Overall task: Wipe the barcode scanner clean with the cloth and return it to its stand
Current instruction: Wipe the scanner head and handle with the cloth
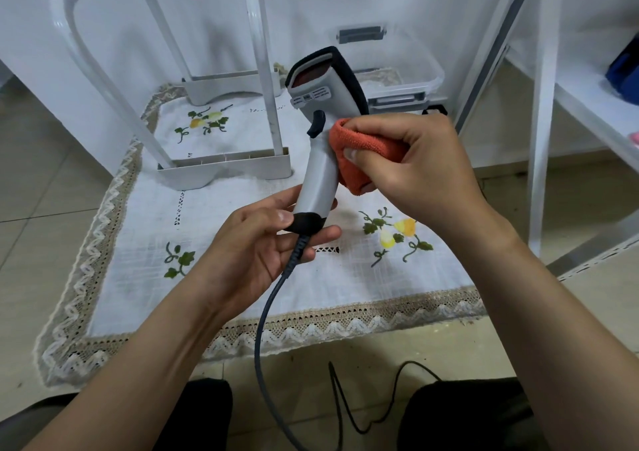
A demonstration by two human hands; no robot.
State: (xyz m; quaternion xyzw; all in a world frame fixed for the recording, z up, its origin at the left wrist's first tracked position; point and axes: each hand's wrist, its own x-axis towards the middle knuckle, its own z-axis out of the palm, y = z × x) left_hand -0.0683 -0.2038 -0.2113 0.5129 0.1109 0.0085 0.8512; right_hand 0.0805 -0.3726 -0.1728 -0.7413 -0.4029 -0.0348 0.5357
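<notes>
A grey barcode scanner [320, 170] with black trim and a dark trigger stands nearly upright above the mat, its scan window facing up and away. My left hand [256, 243] grips the black base of its handle, where a grey cable [268, 312] leaves downward. My right hand [415, 163] holds a folded orange cloth [359, 149] pressed against the right side of the handle, just below the trigger. The scanner's stand cannot be made out for certain.
A white embroidered mat [242, 277] with a lace border lies on the tiled floor. White chair legs [266, 70] stand on its far part. A clear plastic box [408, 70] sits behind the scanner. White shelving [546, 104] rises at the right. A thin black wire [345, 402] lies between my knees.
</notes>
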